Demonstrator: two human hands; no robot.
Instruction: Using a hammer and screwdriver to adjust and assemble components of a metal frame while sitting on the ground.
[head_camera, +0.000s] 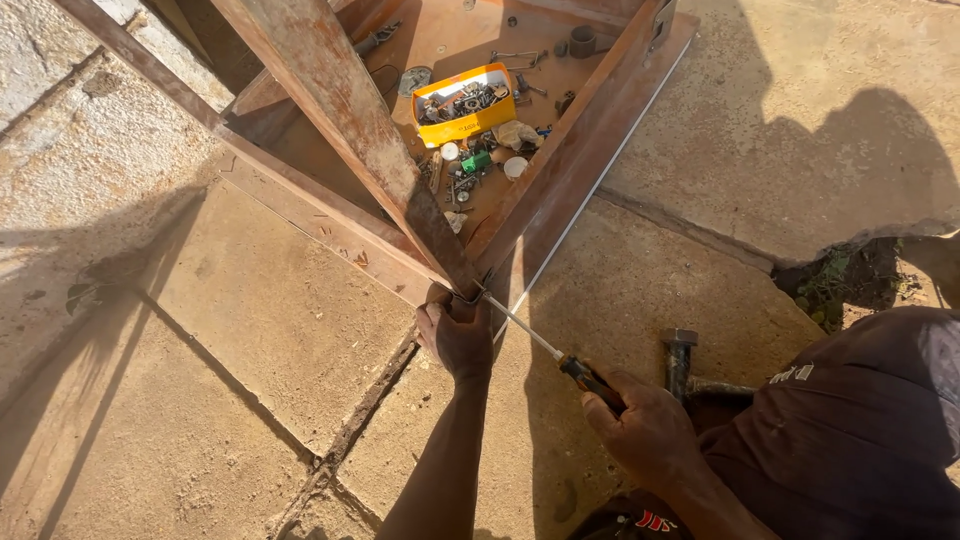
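My left hand (455, 335) is closed around the bottom corner of a rusty brown metal frame (340, 100) that rests on the concrete floor. My right hand (645, 430) grips the orange-and-black handle of a long screwdriver (535, 338). The screwdriver's thin shaft runs up and left, and its tip sits at the frame corner right beside my left fingers. A hammer (680, 362) lies on the concrete just right of my right hand, its metal head pointing away from me.
Inside the frame lies a brown panel (440, 40) with a yellow tray (465, 105) of small hardware, loose bolts, caps and scraps beside it. Concrete slabs with cracked joints surround the frame. A hole with weeds (845, 285) opens at the right. My dark-clothed knee (860, 430) fills the lower right.
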